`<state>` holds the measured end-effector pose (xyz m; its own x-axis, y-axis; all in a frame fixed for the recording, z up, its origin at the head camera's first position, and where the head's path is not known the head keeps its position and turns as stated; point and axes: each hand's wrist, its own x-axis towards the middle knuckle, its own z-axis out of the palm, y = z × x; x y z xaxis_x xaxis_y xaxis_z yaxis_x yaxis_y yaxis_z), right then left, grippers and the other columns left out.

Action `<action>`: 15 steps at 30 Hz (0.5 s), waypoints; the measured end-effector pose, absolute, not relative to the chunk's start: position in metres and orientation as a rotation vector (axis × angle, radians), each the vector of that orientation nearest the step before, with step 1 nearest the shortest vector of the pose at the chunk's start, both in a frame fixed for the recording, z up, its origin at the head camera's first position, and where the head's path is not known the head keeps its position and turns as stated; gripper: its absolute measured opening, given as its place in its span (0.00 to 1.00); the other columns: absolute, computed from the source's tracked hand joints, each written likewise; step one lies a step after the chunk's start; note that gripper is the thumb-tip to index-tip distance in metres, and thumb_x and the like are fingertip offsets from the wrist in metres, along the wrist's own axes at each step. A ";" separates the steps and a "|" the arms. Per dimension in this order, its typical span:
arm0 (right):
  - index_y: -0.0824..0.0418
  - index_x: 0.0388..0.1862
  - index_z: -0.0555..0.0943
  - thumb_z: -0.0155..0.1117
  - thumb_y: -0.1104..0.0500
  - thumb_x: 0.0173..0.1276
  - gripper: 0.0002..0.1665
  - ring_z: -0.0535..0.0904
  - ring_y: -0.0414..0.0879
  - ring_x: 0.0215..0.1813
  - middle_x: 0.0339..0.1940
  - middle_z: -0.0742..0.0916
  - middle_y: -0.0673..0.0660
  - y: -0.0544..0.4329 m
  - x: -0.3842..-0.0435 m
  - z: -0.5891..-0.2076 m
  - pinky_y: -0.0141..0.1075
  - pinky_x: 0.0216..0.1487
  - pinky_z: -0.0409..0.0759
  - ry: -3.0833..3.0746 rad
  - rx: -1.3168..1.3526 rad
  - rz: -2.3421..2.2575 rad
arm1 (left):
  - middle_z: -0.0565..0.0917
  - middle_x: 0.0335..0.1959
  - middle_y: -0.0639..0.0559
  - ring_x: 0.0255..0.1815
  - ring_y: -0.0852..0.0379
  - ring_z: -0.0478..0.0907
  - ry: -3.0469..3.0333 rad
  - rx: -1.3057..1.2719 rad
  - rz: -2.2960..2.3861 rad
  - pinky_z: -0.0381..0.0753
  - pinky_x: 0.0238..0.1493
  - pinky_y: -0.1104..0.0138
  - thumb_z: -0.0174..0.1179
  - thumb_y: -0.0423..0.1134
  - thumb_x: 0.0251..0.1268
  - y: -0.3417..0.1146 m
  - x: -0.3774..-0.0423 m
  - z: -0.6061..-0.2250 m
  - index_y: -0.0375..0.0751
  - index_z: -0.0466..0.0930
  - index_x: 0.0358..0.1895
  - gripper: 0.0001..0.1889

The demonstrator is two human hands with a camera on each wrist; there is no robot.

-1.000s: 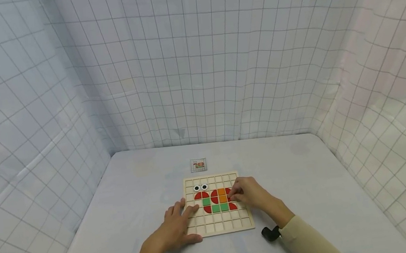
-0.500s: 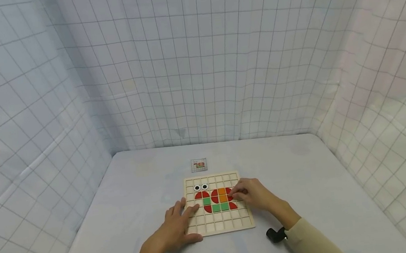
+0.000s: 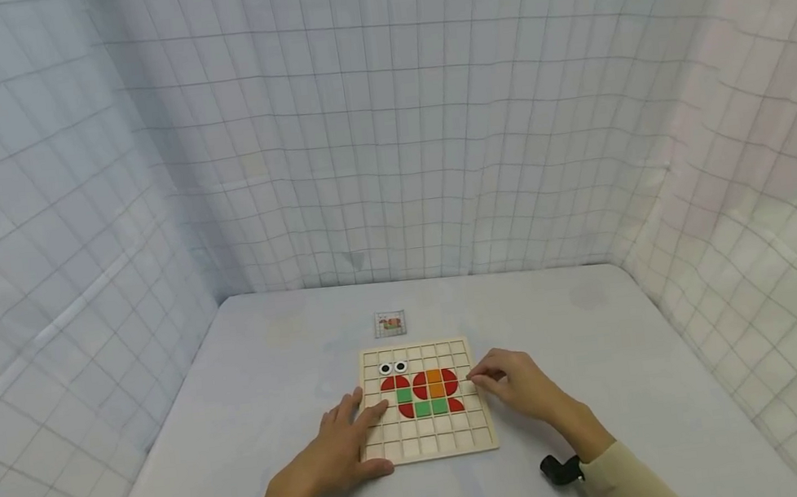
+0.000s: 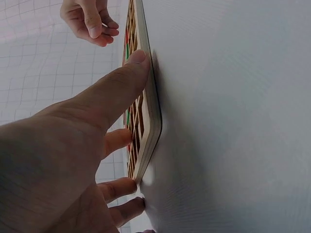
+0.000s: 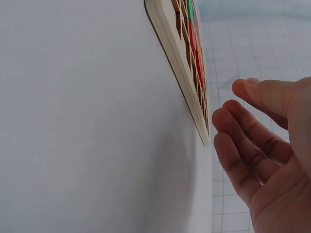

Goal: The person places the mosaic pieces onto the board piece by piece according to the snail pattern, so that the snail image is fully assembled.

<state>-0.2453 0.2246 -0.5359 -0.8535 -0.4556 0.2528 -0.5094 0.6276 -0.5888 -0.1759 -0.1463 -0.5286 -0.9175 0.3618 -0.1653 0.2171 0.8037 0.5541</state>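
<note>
A square wooden grid board (image 3: pixel 428 445) lies on the table. In its cells sit two eye tiles (image 3: pixel 393 368), red curved tiles (image 3: pixel 451 382), orange square tiles (image 3: pixel 434 376) and green square tiles (image 3: pixel 431 408). My left hand (image 3: pixel 340 450) rests on the board's left side with its fingers spread; the left wrist view shows the thumb (image 4: pixel 116 87) on the rim and other fingertips at the edge. Above the board's right edge is my right hand (image 3: pixel 521 384), its fingers loosely bent. The right wrist view shows no tile between those fingertips (image 5: pixel 222 119), which are apart from the board.
Beyond the board lies a small card (image 3: pixel 390 324) with a coloured picture on a grid. The table (image 3: pixel 290 334) has a white cover. Grid-patterned white curtains (image 3: pixel 388 159) stand at the back and both sides. Black wrist devices (image 3: pixel 561 469) are on both arms.
My right hand has left the red curved tiles at the right of the orange ones and moved right to the board's edge, uncovering them. The left hand has stayed in place.
</note>
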 end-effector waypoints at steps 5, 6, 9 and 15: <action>0.55 0.50 0.97 0.79 0.61 0.82 0.04 0.90 0.36 0.48 0.46 0.94 0.45 0.238 -0.237 -0.540 0.33 0.54 0.92 -2.774 0.750 1.013 | 0.59 0.95 0.31 0.91 0.19 0.62 2.736 0.456 0.788 0.75 0.81 0.24 0.85 0.61 0.67 -0.152 -0.174 -0.531 0.51 0.73 0.90 0.51; 0.54 0.50 0.97 0.79 0.60 0.82 0.04 0.90 0.36 0.48 0.46 0.94 0.44 0.241 -0.236 -0.540 0.33 0.54 0.92 -2.777 0.732 1.008 | 0.60 0.95 0.32 0.91 0.20 0.63 2.737 0.460 0.796 0.75 0.81 0.24 0.85 0.61 0.68 -0.153 -0.173 -0.531 0.50 0.73 0.90 0.51; 0.51 0.50 0.97 0.79 0.59 0.82 0.05 0.91 0.36 0.49 0.47 0.94 0.42 0.251 -0.233 -0.541 0.34 0.55 0.92 -2.783 0.683 0.993 | 0.63 0.95 0.33 0.91 0.23 0.65 2.744 0.476 0.833 0.75 0.81 0.26 0.83 0.61 0.70 -0.158 -0.172 -0.531 0.49 0.73 0.90 0.49; 0.51 0.50 0.97 0.81 0.60 0.80 0.05 0.91 0.35 0.49 0.46 0.93 0.39 0.269 -0.230 -0.541 0.35 0.54 0.92 -2.746 0.636 0.972 | 0.70 0.92 0.40 0.91 0.31 0.71 2.782 0.435 0.857 0.79 0.80 0.29 0.82 0.61 0.72 -0.167 -0.177 -0.527 0.52 0.75 0.88 0.45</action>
